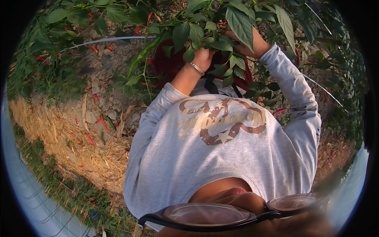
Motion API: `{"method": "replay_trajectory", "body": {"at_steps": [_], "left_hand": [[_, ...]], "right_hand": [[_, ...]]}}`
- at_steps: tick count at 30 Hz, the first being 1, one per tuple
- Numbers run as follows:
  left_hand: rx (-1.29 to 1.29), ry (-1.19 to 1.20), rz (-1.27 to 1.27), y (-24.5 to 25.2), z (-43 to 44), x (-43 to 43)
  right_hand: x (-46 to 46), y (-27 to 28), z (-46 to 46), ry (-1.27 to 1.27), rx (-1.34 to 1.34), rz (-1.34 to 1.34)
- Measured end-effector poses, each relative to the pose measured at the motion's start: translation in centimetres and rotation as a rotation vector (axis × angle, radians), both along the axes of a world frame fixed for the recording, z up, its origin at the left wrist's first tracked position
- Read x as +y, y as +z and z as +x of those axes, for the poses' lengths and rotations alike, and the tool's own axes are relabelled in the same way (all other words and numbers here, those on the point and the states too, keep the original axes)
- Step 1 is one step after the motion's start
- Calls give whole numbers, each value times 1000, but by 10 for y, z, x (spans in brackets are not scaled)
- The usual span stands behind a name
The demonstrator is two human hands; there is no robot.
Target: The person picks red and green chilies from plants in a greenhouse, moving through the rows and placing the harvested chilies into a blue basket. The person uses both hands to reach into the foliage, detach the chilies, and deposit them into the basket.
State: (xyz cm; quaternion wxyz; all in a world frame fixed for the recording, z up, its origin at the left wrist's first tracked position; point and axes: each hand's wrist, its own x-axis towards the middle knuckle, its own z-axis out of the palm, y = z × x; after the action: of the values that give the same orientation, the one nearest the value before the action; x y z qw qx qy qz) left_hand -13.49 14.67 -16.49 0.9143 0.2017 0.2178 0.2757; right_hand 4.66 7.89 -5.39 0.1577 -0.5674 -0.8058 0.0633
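My left hand (203,58), with a metal bangle at the wrist, reaches into the foliage of a chili pepper plant (189,34). Its fingers curl in behind leaves, so their grip is hidden. Slightly farther forward and to the right is my right hand (257,43), partly covered by a large green leaf (240,26); its fingertips cannot be made out. A bit of red chili (221,23) shows among the leaves near both hands. Left of my left hand hangs a long green chili (143,54). Below the hands is dark red material (164,66), perhaps cloth or a bag.
A pale cord (109,38) crosses the plants at left, and another (322,90) runs at right. Red chilies (104,123) lie scattered on dry soil and straw (115,161). Dense pepper plants (349,71) stand at right. Plastic sheeting (32,189) curves along the left rim.
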Motion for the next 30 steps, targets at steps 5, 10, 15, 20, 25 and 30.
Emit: {"method": "replay_trajectory", "body": {"at_steps": [5,10,15,20,25,30], "left_hand": [[-25,82,77,6,1,-6],[96,-24,2,15,-20,-10],[412,-780,644,93,-62,15],[367,-534,1661,182,-34,86],[980,-761,2164,94,166,140],[730,-667,1888,0,232,137]], "right_hand": [[-1,-2,-16,-161,-148,18],[0,9,24,-589,0,146],[-26,19,62,-815,363,46],[-45,21,57,-835,272,49],[-54,24,47,-773,203,66],[-57,26,49,-776,202,86]]}}
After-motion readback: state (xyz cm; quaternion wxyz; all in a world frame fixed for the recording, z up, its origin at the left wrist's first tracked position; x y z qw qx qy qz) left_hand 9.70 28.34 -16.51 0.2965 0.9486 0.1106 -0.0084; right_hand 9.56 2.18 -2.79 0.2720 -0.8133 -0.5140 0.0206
